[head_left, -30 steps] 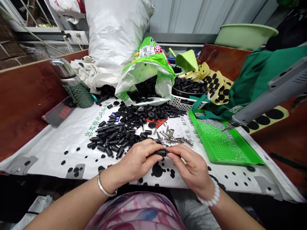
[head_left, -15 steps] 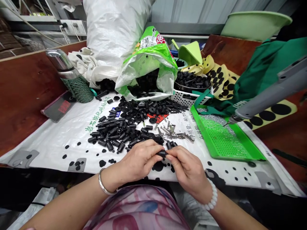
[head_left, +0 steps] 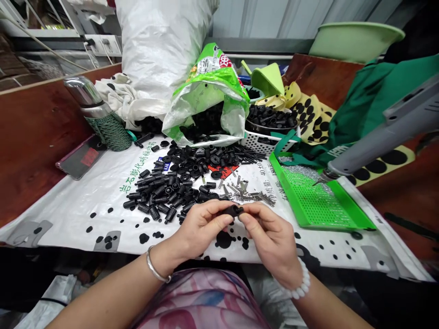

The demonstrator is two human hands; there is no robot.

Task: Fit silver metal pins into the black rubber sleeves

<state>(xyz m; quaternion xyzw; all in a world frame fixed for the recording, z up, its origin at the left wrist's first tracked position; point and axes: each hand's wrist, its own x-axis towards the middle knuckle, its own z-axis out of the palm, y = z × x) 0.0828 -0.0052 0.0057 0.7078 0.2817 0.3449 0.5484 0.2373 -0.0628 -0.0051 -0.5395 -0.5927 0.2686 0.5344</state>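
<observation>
Between my two hands, above the front of the white-covered table, is a small black plastic cylinder [head_left: 232, 210]. My left hand [head_left: 202, 227] pinches its body between thumb and fingers. The fingertips of my right hand [head_left: 270, 235] are closed at its right end, on a small dark piece whose kind I cannot make out. Just beyond my hands lies a heap of black plastic parts [head_left: 171, 189], with cylinders in front and round caps behind. Small metal strips [head_left: 245, 189] are scattered to the right of the heap.
A green tray [head_left: 318, 205] of tiny metal pieces lies right, with a grey electric screwdriver [head_left: 373, 137] over it. Behind the heap stand an open bag [head_left: 209, 91] of black parts and a white basket [head_left: 267, 142]. A flask [head_left: 103, 119] and a phone [head_left: 82, 157] lie left.
The black cylinder has tilted, so its open end shows more toward me. Both hands have shifted slightly upward in the view, still pinching, and the camera view has moved a little.
</observation>
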